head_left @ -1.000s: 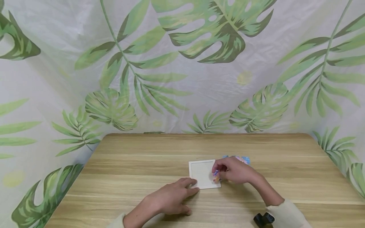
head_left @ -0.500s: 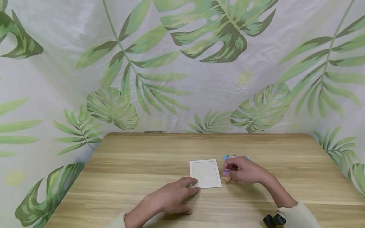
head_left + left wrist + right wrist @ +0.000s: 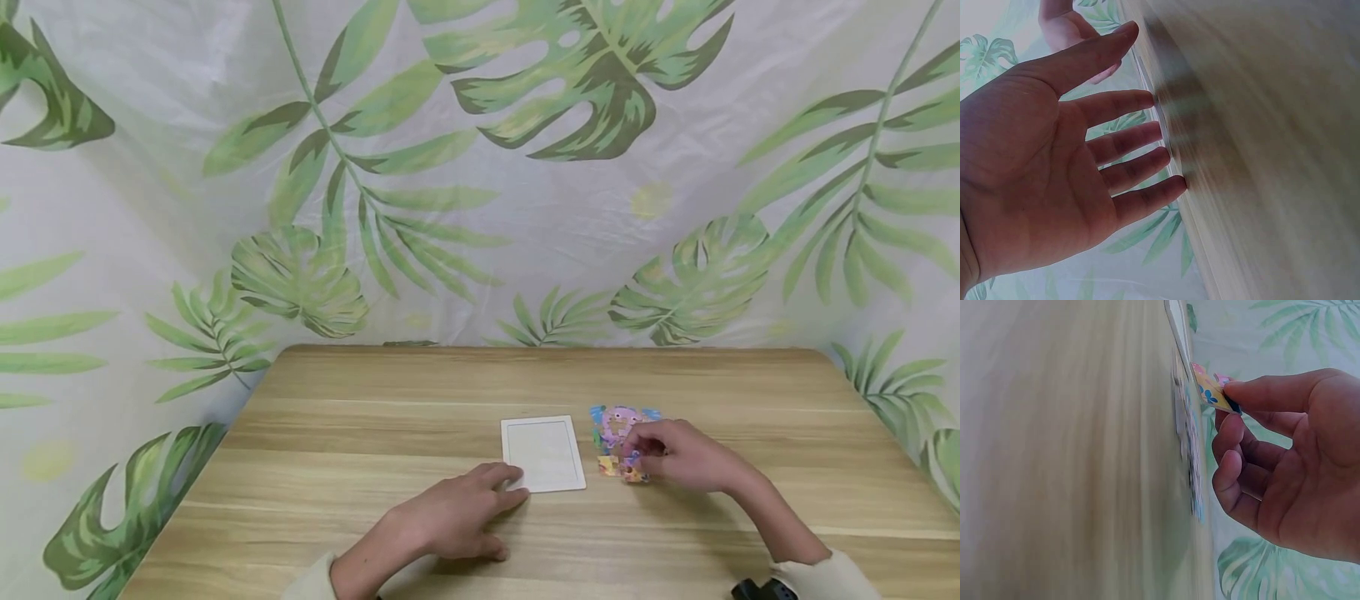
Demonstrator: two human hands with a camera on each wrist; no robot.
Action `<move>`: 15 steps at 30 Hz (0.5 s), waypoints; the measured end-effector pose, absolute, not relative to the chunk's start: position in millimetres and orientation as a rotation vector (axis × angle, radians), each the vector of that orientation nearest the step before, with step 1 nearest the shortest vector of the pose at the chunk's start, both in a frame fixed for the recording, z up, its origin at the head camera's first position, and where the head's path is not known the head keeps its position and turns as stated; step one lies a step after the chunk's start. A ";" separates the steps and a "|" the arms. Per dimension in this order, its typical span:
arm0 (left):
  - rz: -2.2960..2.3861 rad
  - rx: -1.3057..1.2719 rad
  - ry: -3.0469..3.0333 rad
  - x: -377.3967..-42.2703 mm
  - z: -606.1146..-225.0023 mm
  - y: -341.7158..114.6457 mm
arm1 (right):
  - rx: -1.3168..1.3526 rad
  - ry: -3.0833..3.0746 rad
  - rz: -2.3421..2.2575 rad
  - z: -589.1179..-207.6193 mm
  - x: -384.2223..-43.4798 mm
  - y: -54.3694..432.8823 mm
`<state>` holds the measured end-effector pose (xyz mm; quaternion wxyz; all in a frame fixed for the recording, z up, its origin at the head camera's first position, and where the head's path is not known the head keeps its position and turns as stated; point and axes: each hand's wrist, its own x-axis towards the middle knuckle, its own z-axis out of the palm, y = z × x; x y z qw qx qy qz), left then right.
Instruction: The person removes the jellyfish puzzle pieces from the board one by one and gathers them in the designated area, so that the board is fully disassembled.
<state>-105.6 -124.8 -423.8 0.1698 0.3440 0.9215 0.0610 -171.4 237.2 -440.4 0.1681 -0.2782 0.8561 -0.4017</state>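
My left hand [image 3: 474, 512] lies with straight, spread fingers, its fingertips at the lower left corner of a white puzzle frame [image 3: 543, 454] with a bare inside. In the left wrist view its fingers [image 3: 1138, 165] reach to the table edge-on. My right hand [image 3: 690, 457] pinches a puzzle piece [image 3: 1210, 390], yellow with a blue flower, between thumb and fingers. That piece is tilted above the table in the right wrist view. Under and beside the right hand lies a group of colourful puzzle pieces [image 3: 617, 423], showing a pink figure with blue corners; the hand covers its lower right part.
The wooden table [image 3: 360, 433] reaches back to a leaf-printed cloth [image 3: 450, 208] hanging behind it. A black wrist device [image 3: 763, 590] sits by the right sleeve [image 3: 825, 577].
My right hand has moved right, from over the frame's right edge to over the puzzle pieces, the piece still pinched. More of the pink figure now shows. The left hand stays at the frame.
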 end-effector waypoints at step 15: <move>0.180 0.979 2.616 -105.9 -424.9 -125.6 | -0.747 2.455 -1.139 -442.6 -164.9 276.8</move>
